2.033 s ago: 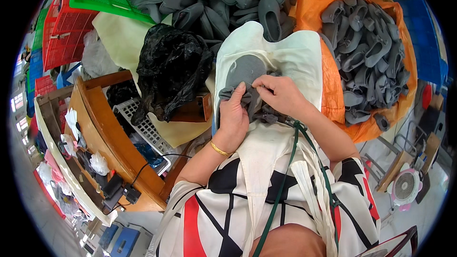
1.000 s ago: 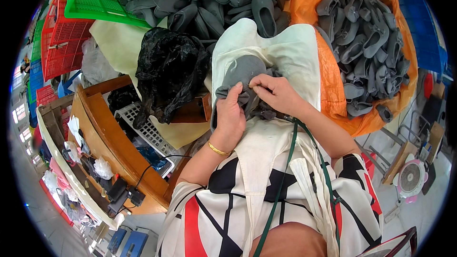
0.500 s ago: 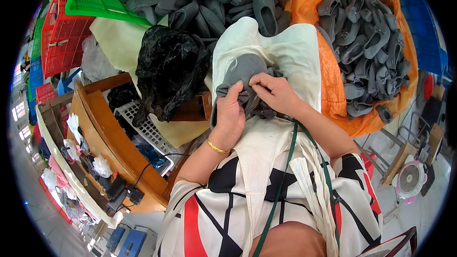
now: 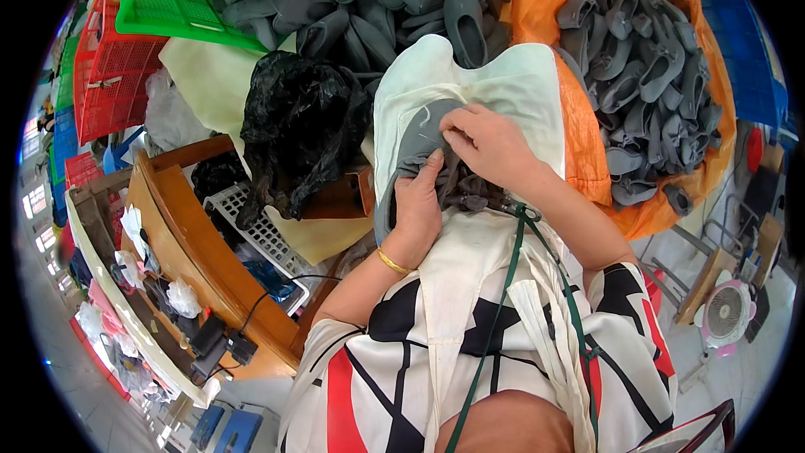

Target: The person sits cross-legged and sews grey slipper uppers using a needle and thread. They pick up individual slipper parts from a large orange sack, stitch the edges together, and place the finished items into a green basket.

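Observation:
A grey fabric shoe (image 4: pixel 412 136) lies over my lap on the white apron (image 4: pixel 524 88), its toe pointing away from me. My left hand (image 4: pixel 417 211) is wrapped round its near part, thumb pressed on the gathered upper. A short white thread (image 4: pixel 426 113) shows on the toe. At the shoe's right edge, my right hand (image 4: pixel 488 144) has thumb and forefinger pinched together; whatever sits between them is too small to make out. Below that hand, small dark grey fabric pieces (image 4: pixel 471 193) lie by my waist, near a green cord (image 4: pixel 510 273).
Many grey shoes (image 4: pixel 360 33) are heaped ahead, next to a green crate (image 4: pixel 180 13). An orange sack (image 4: pixel 579 155) full of grey shoes stands at right. On the left are a black plastic bag (image 4: pixel 298 117), a wooden drawer (image 4: pixel 210 260) and a red crate (image 4: pixel 117 59).
My left hand has slid slightly right and nearer me, showing more of the shoe's top and the thread. My right hand has shifted a little away from me, fingers still pinched.

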`<state>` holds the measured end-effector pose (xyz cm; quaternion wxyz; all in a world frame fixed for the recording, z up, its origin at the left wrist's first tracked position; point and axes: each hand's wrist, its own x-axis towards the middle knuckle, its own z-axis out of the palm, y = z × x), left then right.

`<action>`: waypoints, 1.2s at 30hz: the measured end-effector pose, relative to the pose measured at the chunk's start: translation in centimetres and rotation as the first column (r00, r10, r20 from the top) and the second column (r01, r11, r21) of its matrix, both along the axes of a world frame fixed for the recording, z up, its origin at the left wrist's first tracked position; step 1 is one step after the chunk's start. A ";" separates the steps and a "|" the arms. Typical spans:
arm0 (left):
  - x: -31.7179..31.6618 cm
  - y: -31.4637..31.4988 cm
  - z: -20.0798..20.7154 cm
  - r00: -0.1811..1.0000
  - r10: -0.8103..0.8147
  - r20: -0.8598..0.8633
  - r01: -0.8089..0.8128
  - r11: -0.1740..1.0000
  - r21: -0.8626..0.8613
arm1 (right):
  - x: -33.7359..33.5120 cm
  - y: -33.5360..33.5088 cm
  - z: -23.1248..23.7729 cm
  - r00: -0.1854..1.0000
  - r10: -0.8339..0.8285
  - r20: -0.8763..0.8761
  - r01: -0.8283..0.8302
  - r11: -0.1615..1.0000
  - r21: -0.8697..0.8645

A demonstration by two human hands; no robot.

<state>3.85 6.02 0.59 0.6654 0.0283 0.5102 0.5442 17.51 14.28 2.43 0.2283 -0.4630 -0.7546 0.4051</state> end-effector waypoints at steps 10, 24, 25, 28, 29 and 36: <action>0.4 0.0 -0.1 1.000 -0.013 0.021 0.013 1.000 0.006 | -1.3 5.4 -2.8 0.982 -0.129 0.138 0.080 0.946 0.315; 0.5 -0.3 -0.6 1.000 -0.003 0.003 0.002 0.995 0.098 | -0.7 0.7 -1.1 0.995 0.080 -0.064 -0.073 0.993 0.097; 0.4 -0.4 -0.9 0.999 -0.045 -0.005 0.045 0.995 0.093 | -0.8 1.1 -1.7 0.987 -0.006 -0.161 0.026 0.993 0.119; 0.1 -0.7 -1.1 0.989 -0.138 -0.049 0.143 0.985 0.097 | -0.3 2.2 -0.5 0.856 -0.279 -0.436 0.118 0.925 -0.361; 0.3 -0.3 -0.5 0.982 -0.149 -0.114 0.165 0.976 0.141 | 0.1 2.6 0.5 0.783 -0.402 -0.474 0.067 0.813 -0.579; -2.8 3.9 0.8 0.559 -0.429 -0.709 0.650 0.758 0.053 | 7.1 0.3 2.8 0.690 -0.484 -0.538 0.006 0.748 -0.664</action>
